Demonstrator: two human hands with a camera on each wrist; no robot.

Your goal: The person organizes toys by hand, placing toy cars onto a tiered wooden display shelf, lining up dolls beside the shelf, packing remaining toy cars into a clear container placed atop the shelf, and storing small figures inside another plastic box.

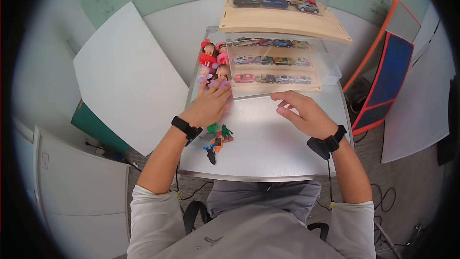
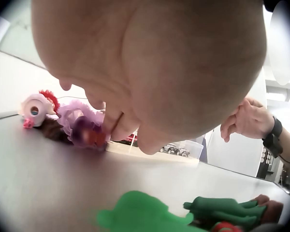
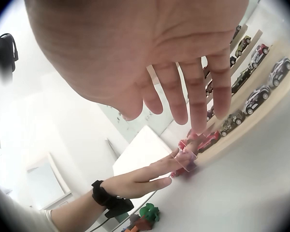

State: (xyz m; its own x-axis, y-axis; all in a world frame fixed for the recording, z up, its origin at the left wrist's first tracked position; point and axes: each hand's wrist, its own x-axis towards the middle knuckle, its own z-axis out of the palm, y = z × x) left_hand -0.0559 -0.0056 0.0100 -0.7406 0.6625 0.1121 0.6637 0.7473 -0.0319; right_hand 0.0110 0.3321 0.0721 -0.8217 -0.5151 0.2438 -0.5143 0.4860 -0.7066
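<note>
The left hand [image 1: 206, 109] reaches to the dolls at the table's left, its fingertips touching a purple-dressed doll [image 1: 218, 82]. In the left wrist view, its fingers meet the purple doll [image 2: 82, 123], which lies by the shelf's edge. Red and pink dolls [image 1: 207, 53] lie just behind. The right hand [image 1: 306, 114] hovers in front of the car shelf [image 1: 273, 86] with fingers relaxed and nothing held. Small green figures [image 1: 220, 129] and a black-and-orange figure [image 1: 212, 153] lie near the left wrist.
Several rows of toy cars [image 1: 283, 61] stand behind a clear cover, with more cars [image 1: 273, 1] in a clear box on top. White panels [image 1: 129, 76] and an orange-edged blue panel [image 1: 385, 81] flank the table [image 1: 287, 163]. Cables hang at both wrists.
</note>
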